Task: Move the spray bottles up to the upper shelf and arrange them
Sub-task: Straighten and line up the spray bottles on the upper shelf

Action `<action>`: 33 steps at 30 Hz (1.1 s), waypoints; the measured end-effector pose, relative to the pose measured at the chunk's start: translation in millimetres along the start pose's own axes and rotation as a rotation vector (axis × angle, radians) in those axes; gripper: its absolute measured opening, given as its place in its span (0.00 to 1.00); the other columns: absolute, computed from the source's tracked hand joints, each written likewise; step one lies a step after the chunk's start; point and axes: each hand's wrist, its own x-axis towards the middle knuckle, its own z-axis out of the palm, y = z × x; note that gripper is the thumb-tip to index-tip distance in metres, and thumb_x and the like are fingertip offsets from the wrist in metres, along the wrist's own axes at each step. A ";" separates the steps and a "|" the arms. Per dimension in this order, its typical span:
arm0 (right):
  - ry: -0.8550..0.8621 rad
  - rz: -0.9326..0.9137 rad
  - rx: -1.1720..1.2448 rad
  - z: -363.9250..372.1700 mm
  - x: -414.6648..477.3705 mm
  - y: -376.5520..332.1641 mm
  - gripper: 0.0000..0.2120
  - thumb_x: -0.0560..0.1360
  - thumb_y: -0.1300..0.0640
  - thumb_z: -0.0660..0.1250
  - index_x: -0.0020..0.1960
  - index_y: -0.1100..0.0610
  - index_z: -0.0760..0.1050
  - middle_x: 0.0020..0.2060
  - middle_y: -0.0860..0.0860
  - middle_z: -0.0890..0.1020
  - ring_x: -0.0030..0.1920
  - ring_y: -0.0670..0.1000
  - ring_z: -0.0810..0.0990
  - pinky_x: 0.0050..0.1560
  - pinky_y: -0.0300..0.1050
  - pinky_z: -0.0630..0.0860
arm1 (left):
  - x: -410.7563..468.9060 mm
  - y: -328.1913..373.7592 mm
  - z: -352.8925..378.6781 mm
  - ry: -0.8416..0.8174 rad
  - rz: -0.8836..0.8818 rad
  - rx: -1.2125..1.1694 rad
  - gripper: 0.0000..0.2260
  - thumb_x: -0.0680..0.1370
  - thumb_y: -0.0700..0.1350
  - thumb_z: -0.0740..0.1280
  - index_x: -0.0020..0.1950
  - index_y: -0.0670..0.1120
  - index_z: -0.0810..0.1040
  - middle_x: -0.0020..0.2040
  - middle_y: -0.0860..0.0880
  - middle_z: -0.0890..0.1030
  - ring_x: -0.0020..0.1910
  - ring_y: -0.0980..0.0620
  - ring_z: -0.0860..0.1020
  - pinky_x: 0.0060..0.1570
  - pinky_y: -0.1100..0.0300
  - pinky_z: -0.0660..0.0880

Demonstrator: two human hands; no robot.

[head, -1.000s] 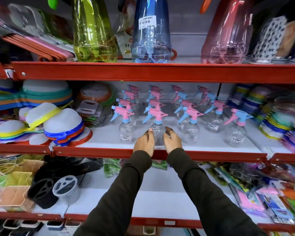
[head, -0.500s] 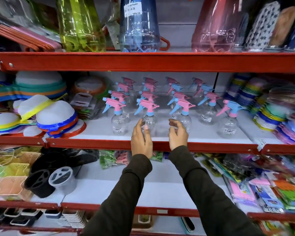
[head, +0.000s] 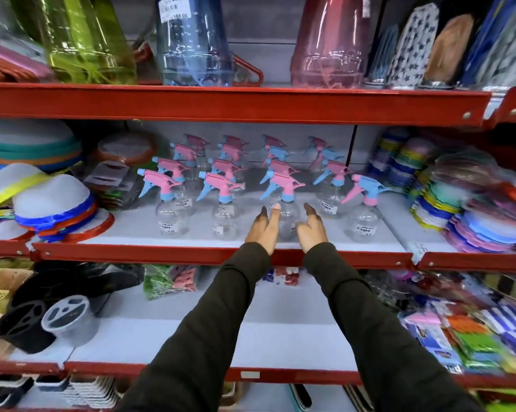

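Note:
Several small clear spray bottles with pink and blue trigger heads stand in rows on the middle shelf (head: 149, 237). The third front bottle (head: 286, 214) stands between my two hands. My left hand (head: 264, 228) is at its left side, fingers straight and apart. My right hand (head: 311, 230) is at its right side, fingers slightly curled and open. Neither hand closes on it. Other front bottles stand at the left (head: 170, 215), at centre left (head: 225, 217) and at the right (head: 364, 218).
The upper shelf's red rail (head: 251, 102) carries large green (head: 87, 40), blue (head: 191, 40) and pink (head: 328, 40) bottles. Stacked mesh covers (head: 51, 203) lie left of the sprayers, and coloured plates (head: 474, 215) lie right. Cups (head: 69, 319) and packets are on the lower shelf.
Both hands left the second front bottle and shifted right to flank the third one. They were closed around a bottle one second ago and are now spread. The view drifted right.

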 end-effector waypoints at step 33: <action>-0.061 -0.101 -0.137 -1.3 -14.0 9.0 0.27 0.79 0.60 0.56 0.77 0.53 0.59 0.70 0.57 0.73 0.68 0.58 0.73 0.70 0.47 0.69 | -6.2 -9.3 5.6 0.017 0.056 0.172 0.34 0.81 0.67 0.47 0.82 0.49 0.56 0.80 0.44 0.62 0.78 0.43 0.63 0.77 0.50 0.58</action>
